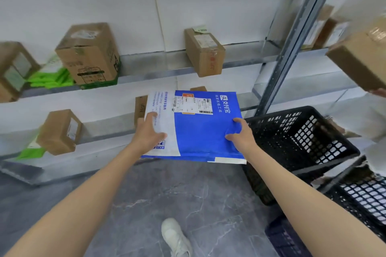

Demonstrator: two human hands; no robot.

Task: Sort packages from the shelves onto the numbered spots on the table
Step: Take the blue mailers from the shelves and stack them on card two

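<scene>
Clasping blue mailer (198, 129) at white side with left grip (148, 131), pinching blue side with right grip (240, 136), beside black basket (292, 148). Could slip: slick film, shallow pinch.

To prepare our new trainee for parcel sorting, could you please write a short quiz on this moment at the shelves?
1. True or false: the left hand and the right hand both hold the blue-and-white mailer.
2. What stands directly right of the mailer? A) a black plastic basket; B) a red trolley; C) a ladder.
3. Fill in: the soft packages beside the printed cardboard box are coloured ____.
Key: 1 true; 2 A; 3 green.
</scene>
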